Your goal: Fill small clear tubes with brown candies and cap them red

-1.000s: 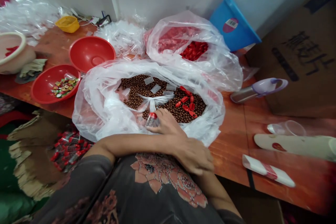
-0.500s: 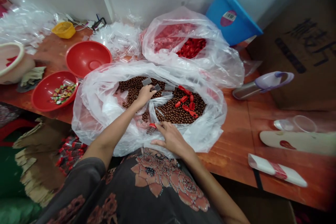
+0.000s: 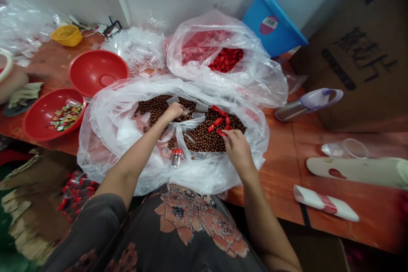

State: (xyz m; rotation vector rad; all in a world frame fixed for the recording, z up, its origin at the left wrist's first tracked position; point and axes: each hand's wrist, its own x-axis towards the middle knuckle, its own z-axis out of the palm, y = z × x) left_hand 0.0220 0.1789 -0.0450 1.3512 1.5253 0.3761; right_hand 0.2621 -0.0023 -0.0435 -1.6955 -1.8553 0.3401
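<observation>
A large clear plastic bag lies spread wide around a heap of small brown balls. My left hand is over the heap's far left part, fingers closed on a small clear plastic container that they largely cover. More clear containers rest on the balls beside it. My right hand pinches a red cap at the right side of the heap. Several other red caps lie just beyond the fingertips. On the bag's near fold stands or leans a small clear jar with a red lid and dark contents.
Behind is another bag of red pieces, beside a blue bucket. Red bowls stand at left, one holding small wrapped pieces. A flask and a large carton are at right. Red-lidded jars lie below the table edge.
My right hand has left the red-lidded jar at the near fold and moved right and forward to the red caps. My left hand stays over the far-left balls. The view has shifted slightly.
</observation>
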